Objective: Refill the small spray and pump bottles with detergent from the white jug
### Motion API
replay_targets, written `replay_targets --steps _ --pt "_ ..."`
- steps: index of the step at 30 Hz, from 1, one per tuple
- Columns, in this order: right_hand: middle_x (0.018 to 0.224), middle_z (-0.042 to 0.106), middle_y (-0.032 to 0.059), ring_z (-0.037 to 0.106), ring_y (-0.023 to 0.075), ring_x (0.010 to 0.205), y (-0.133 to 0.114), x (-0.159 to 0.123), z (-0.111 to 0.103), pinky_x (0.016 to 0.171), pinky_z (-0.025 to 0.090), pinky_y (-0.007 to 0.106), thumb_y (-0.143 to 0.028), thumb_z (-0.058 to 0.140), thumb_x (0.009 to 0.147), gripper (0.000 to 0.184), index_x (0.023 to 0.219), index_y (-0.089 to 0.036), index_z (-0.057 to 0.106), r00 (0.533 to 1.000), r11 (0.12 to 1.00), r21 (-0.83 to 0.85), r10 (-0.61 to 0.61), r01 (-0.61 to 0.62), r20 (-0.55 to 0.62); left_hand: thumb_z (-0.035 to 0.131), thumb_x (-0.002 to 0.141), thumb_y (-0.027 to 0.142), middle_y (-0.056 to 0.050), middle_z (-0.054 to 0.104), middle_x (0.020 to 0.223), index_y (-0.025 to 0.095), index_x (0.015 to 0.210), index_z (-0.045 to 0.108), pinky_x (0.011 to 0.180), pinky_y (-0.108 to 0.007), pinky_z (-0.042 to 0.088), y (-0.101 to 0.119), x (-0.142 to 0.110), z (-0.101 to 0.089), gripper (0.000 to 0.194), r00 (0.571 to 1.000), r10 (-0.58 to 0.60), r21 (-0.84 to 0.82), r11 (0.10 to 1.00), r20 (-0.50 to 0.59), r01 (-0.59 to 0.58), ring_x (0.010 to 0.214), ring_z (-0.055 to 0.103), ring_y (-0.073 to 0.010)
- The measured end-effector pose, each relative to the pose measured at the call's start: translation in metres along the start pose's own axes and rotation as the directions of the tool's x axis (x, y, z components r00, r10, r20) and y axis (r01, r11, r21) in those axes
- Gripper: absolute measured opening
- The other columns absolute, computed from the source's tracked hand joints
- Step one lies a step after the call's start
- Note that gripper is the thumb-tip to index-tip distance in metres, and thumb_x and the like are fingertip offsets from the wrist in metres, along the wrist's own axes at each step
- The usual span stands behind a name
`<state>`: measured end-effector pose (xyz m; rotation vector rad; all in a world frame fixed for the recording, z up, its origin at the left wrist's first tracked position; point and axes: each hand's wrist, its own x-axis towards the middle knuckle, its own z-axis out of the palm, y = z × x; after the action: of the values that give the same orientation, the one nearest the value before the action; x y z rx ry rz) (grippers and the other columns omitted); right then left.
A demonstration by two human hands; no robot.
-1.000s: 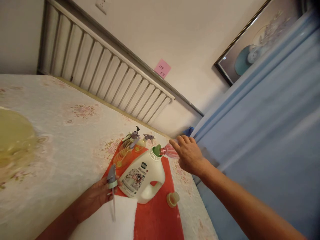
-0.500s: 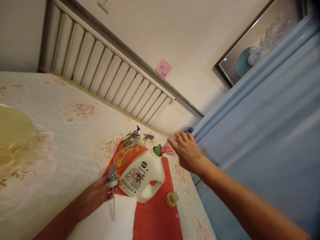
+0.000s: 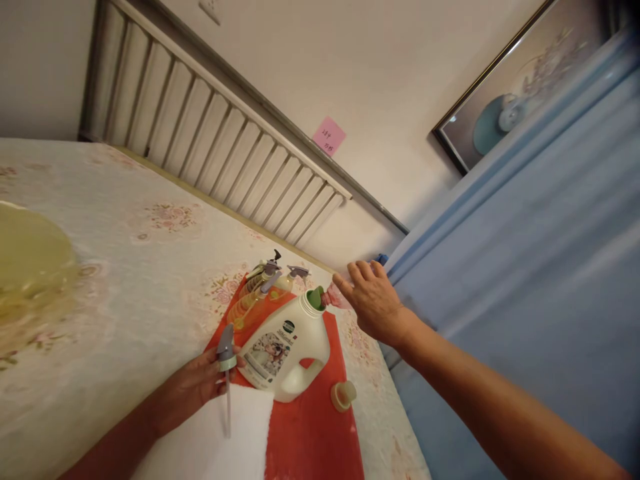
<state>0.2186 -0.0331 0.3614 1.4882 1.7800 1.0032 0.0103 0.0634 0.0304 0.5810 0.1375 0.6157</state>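
Note:
My left hand point(image 3: 203, 381) is closed round the collar of a grey trigger spray head point(image 3: 227, 347), its thin dip tube hanging down over a white towel. My right hand point(image 3: 374, 301) grips a clear pinkish bottle point(image 3: 339, 297), tipped so that its neck rests at the green spout of a large white detergent jug point(image 3: 295, 347). Much of that bottle is hidden behind the hand. The jug stands on a red cloth point(image 3: 315, 437), its label facing me. A pale cap point(image 3: 343, 396) lies to the right of the jug's handle.
Several spray and pump bottles point(image 3: 260, 293) stand behind the jug. The white towel point(image 3: 210, 447) lies in front. At far left sits a yellowish translucent object point(image 3: 33, 263) on the flowered tablecloth point(image 3: 115, 220). A blue curtain point(image 3: 525, 267) hangs on the right; a radiator point(image 3: 215, 127) lines the wall.
Almost nothing differs. Both hands keep their places, the bottle stays tipped at the jug's spout, and the view has shifted very slightly.

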Motion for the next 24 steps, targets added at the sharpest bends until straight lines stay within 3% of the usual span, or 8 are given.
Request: replay_targets --steps 10,15,18,20,24 --pt "0.131 0.050 0.0224 0.042 0.0382 0.116 -0.002 -0.004 0.005 0.101 0.023 0.054 -0.018 0.061 0.076 0.060 0.135 -0.016 0.049 1.000 0.997 0.072 0.012 -0.012 -0.003 0.072 0.083 0.031 -0.001 0.075 0.106 0.031 0.112 0.071 0.073 -0.027 0.053 -0.002 -0.004 -0.002 0.028 1.000 -0.002 0.049 0.999 -0.001 0.002 0.088 0.069 -0.0202" --pt "0.125 0.056 0.0177 0.049 0.0339 0.110 -0.005 -0.014 0.030 0.092 0.037 0.046 -0.012 0.061 0.066 0.072 0.137 -0.019 0.047 0.991 0.948 0.288 0.135 -0.135 0.022 0.075 0.080 0.029 -0.001 0.075 0.104 0.028 0.109 0.072 0.071 -0.025 0.052 -0.008 -0.017 -0.002 0.029 0.997 0.019 -0.006 1.000 -0.079 -0.020 0.088 0.068 -0.0194" --pt "0.123 0.058 0.0141 0.052 0.0308 0.109 -0.009 -0.030 0.048 0.090 0.042 0.043 -0.013 0.060 0.067 0.073 0.138 -0.019 0.046 0.972 0.832 0.508 0.231 -0.224 0.049 0.076 0.080 0.027 -0.002 0.075 0.096 0.025 0.105 0.073 0.070 -0.023 0.052 -0.007 -0.029 0.011 0.025 0.987 0.068 -0.005 0.998 -0.143 -0.070 0.083 0.068 -0.0172" --pt "0.125 0.058 0.0135 0.052 0.0305 0.112 -0.018 -0.046 0.057 0.093 0.044 0.044 -0.014 0.061 0.066 0.073 0.138 -0.018 0.046 0.954 0.719 0.648 0.297 -0.251 0.040 0.075 0.082 0.025 -0.003 0.074 0.092 0.023 0.103 0.072 0.072 -0.024 0.053 -0.002 -0.037 0.030 0.022 0.980 0.102 0.022 0.995 -0.173 -0.100 0.083 0.067 -0.0164" --pt "0.133 0.057 0.0120 0.052 0.0297 0.122 -0.055 -0.085 0.067 0.102 0.044 0.045 -0.018 0.065 0.068 0.073 0.138 -0.020 0.044 0.934 0.409 0.901 0.358 -0.147 -0.010 0.078 0.079 0.024 -0.007 0.073 0.098 0.018 0.106 0.069 0.076 -0.027 0.055 0.014 -0.045 0.082 0.029 0.961 0.190 0.085 0.981 -0.201 -0.176 0.086 0.068 -0.0172"
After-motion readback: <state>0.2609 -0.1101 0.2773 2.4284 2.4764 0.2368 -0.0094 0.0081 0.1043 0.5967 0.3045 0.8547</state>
